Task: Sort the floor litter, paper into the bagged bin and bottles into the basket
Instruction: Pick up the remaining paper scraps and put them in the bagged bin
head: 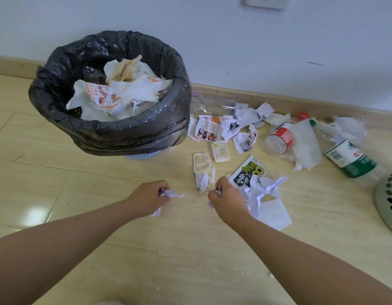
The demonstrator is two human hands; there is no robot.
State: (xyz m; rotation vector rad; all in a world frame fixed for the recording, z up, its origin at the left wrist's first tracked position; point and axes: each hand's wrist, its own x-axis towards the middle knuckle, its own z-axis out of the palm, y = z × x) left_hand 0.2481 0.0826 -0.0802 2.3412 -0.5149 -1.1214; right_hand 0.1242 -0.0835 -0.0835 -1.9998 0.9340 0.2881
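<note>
While the black-bagged bin (111, 130) is heaped with crumpled paper (133, 89), the grey basket (388, 201) shows only its edge, contents unseen; plastic bottles (348, 159) and torn paper (209, 128) litter the floor (91, 186) between. Left hand (146, 199) and right hand (226, 200) each clench fingers round white scraps (174, 195)

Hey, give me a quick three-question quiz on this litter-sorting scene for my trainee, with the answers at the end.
1. True or false: the bagged bin already holds paper.
2. What does the left hand grip? A. crumpled paper B. a drink can C. nothing
3. Fill in: the bottle lying nearest the basket has a ___ label.
Key: 1 true; 2 A; 3 green.
</note>
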